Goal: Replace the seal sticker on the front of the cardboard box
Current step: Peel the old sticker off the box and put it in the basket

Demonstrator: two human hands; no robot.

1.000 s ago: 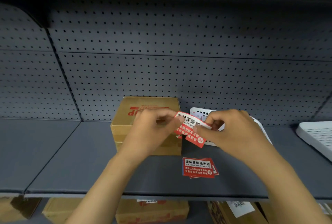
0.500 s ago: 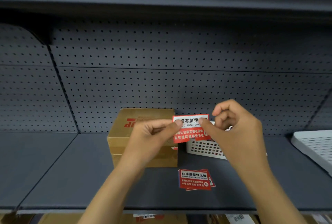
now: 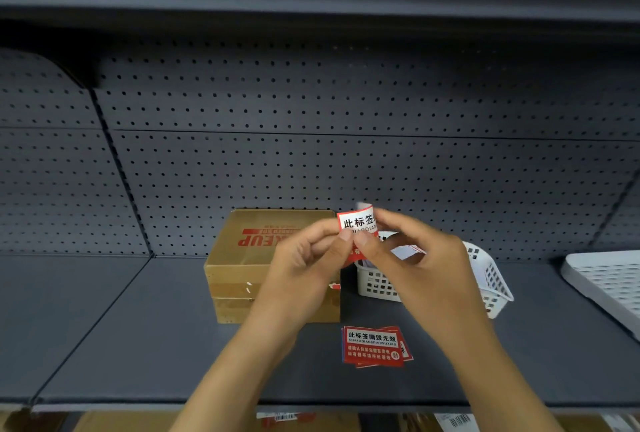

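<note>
While both hands meet in front of the shelving, they pinch one red-and-white seal sticker [image 3: 358, 223] between them. The left hand [image 3: 304, 258] grips its lower left part with thumb and forefinger closed on it; the right hand [image 3: 412, 258] holds the right side, its fingers curled over the sticker's edge so that the sticker bends around them. A pale strip shows at the sticker's top and behind the right hand's fingers; whether that is backing paper peeling off cannot be told.

Behind the left hand sits the cardboard box [image 3: 242, 258], resting on the dark grey shelf [image 3: 138, 345] against the perforated back panel [image 3: 311, 161]. Red lettering is printed upside down on its top. Its front face carries tape bands, and a small red scrap shows at its right front edge, just beside the left hand.

A white slotted basket [image 3: 491, 279] stands just right of the box, partly hidden by the right hand. A small stack of seal stickers [image 3: 375, 346] lies flat on the shelf near its front edge, apart from the box. A white tray [image 3: 609, 279] rests at the far right.
</note>
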